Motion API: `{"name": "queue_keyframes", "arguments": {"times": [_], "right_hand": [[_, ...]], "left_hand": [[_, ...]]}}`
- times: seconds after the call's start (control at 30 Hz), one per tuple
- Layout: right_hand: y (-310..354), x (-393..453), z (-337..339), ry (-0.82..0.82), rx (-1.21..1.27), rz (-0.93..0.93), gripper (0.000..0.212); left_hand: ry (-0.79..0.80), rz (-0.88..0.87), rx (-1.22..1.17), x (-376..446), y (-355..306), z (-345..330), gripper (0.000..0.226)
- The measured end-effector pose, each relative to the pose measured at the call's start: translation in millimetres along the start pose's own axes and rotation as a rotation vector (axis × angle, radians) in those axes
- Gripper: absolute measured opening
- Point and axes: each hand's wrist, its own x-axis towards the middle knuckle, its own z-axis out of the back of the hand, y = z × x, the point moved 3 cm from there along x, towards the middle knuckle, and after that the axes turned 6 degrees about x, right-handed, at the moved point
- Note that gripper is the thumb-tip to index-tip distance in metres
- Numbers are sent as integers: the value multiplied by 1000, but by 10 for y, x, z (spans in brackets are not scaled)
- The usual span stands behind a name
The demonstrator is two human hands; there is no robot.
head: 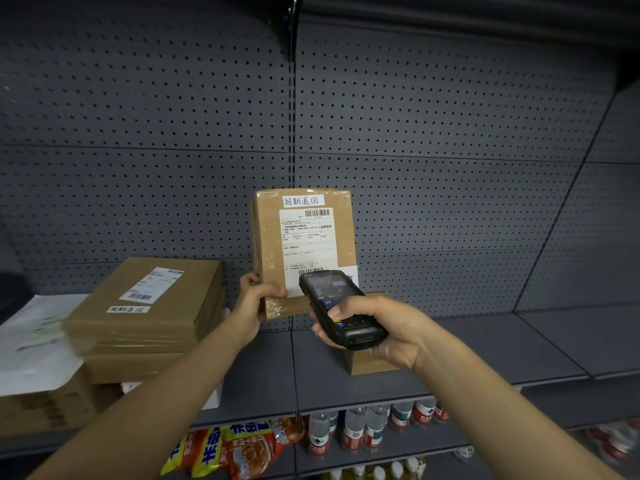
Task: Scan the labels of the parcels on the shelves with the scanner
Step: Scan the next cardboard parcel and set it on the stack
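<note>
Holding a brown cardboard parcel (304, 251) upright above the grey shelf (485, 348), the left hand (254, 303) had its grip closed on the box's lower left corner, thumb across the front face and fingers wrapped behind. A white shipping label (308, 247) with barcodes covered most of the front, and a smaller white strip with handwritten characters (300, 201) sat near the top edge. The right hand (377, 330) had its grip closed around a black handheld scanner (337, 310), thumb resting on the keypad, screen lit, the device's top end tilted up just in front of the label's lower part and hiding some of it. Whether the scanner touched the parcel could not be told.

Behind the right hand, 1 more brown box (370, 362) stood on the shelf, mostly hidden. To the left lay a stack of flat cardboard parcels (145, 320), the top 1 carrying its own white label and handwritten strip. Further left, white mailer bags (34, 344) rested on another carton (45, 407). A grey perforated back panel (433, 133) rose behind everything. On the lower shelf, yellow and red snack packets (239, 448) sat beside a row of water bottles (367, 427) with red and green wrappers.
</note>
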Motion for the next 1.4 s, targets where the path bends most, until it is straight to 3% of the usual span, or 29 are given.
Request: {"name": "queue_keyframes", "arguments": {"times": [0.17,0.33,0.57,0.83,0.93,1.0,1.1,1.2,1.27,1.4], "right_hand": [[-30,47,-4,-4,7,0,52],[-35,91,-24,-4,18,7,40],[-42,163,-27,-4,39,20,49],[-49,276,-6,-10,-1,22,51],[-34,318,16,-18,-50,45,40],[-23,366,72,-62,-103,82,31],[-9,508,221,-180,-231,167,42],[28,602,398,-361,-354,297,59],[57,648,567,-436,-378,340,48],[106,675,918,-467,-342,330,46]], "left_hand": [[11,19,-7,12,18,16,86],[1,35,-12,52,45,52,69],[4,52,-27,152,71,99,65],[27,65,-17,275,138,175,81],[35,72,-9,313,155,170,81],[48,87,15,343,184,172,87],[101,154,66,394,243,145,96],[142,221,98,419,303,39,67],[133,283,86,453,368,-52,45],[203,408,65,510,508,-297,35]]}}
